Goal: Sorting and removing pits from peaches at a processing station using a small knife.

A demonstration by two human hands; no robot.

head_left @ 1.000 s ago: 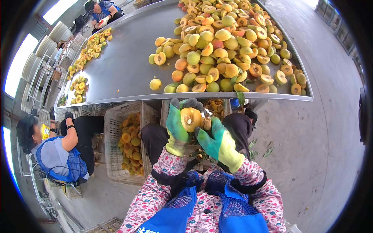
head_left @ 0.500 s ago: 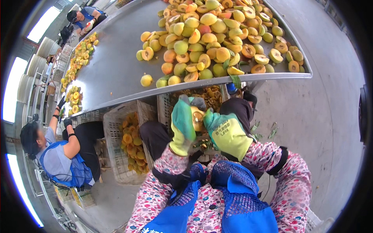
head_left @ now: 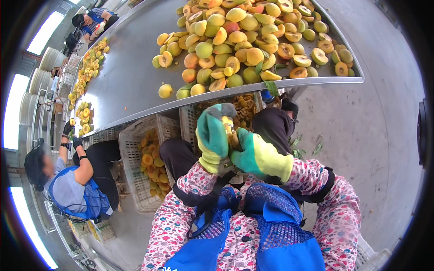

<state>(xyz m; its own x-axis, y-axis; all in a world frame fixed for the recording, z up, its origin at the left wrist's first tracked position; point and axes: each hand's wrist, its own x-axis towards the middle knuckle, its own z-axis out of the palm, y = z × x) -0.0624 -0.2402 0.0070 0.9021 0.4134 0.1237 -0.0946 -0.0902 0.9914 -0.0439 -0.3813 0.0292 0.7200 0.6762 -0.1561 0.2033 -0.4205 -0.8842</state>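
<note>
Both my hands wear yellow-and-green gloves and meet in front of my knees, below the table's near edge. My left hand [head_left: 212, 135] is closed round a halved yellow peach [head_left: 228, 123], whose flesh shows in a narrow strip between the gloves. My right hand [head_left: 260, 155] presses in from the other side, its fingers curled against the fruit's lower, brownish part. Whatever else lies inside the right glove is hidden. Beyond the hands, a heap of whole and halved peaches [head_left: 235, 43] lies on the metal table [head_left: 135, 67].
A crate [head_left: 133, 180] with peach halves stands left of my knees; another crate [head_left: 187, 124] with brownish pieces sits under the table. A co-worker [head_left: 74, 185] sits at left, another person [head_left: 92, 22] at the far left. Leaves [head_left: 318, 147] lie on the floor at right.
The peach has turned, so its cut face with the brown middle no longer faces up. My right hand has come lower and closer to the left. The co-worker's hands have shifted slightly.
</note>
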